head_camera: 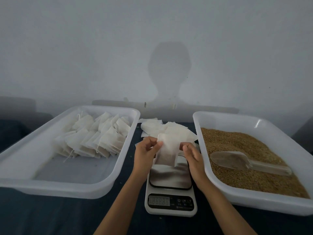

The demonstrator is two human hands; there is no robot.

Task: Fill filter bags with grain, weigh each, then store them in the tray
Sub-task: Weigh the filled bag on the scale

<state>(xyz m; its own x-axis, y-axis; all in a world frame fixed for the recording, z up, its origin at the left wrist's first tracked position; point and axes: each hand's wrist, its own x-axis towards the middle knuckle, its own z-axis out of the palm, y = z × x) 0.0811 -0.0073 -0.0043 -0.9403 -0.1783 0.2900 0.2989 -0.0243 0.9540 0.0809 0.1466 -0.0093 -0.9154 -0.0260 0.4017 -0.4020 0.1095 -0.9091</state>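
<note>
From the head view, the left hand [146, 152] and right hand [192, 154] each pinch an edge of an empty filter bag [167, 150] above the scale [170, 184], apparently opening it; scooping grain should follow. At three o'clock the grain tray [254, 122] holds a scoop [237, 160]; at nine o'clock the storage tray [71, 187] holds filled bags [94, 138].

Beside the scale [170, 189], whose platform is of brushed, reflective metal and whose body is of smooth white plastic, two trays [71, 187] of glossy white plastic are seen; a filter bag [166, 152] of thin, matt, translucent fabric-like paper is held above it; right of it, a clear plastic scoop [245, 162] lies on rough, matt grain [237, 143]; a dark matt cloth [50, 216] is spread beneath.
</note>
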